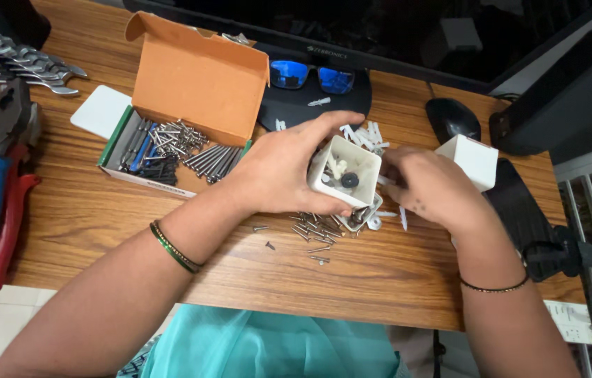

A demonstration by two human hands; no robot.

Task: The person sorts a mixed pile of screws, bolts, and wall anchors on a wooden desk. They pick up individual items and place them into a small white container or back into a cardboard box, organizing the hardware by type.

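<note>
A grained wooden desk (100, 224) carries an open orange cardboard box (194, 77) of steel nails. The left hand (278, 171) clasps a square white plastic cup (345, 171) above loose screws (313, 234); the right hand's (429, 185) grip cannot be told.

Both forearms are bare. The left wrist, lower left of centre, wears green and dark bangles (175, 248); the right wrist, lower right, wears a thin dark bangle (493, 287). A teal garment (268, 346) shows at bottom centre.

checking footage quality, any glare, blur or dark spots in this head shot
Head view: even soft light, mostly sharp; the left hand holding the small white container is crisp, the right hand slightly soft; blue glare on the sunglasses; the monitor reads dark with faint reflections; wide-angle bending at the edges.
</note>
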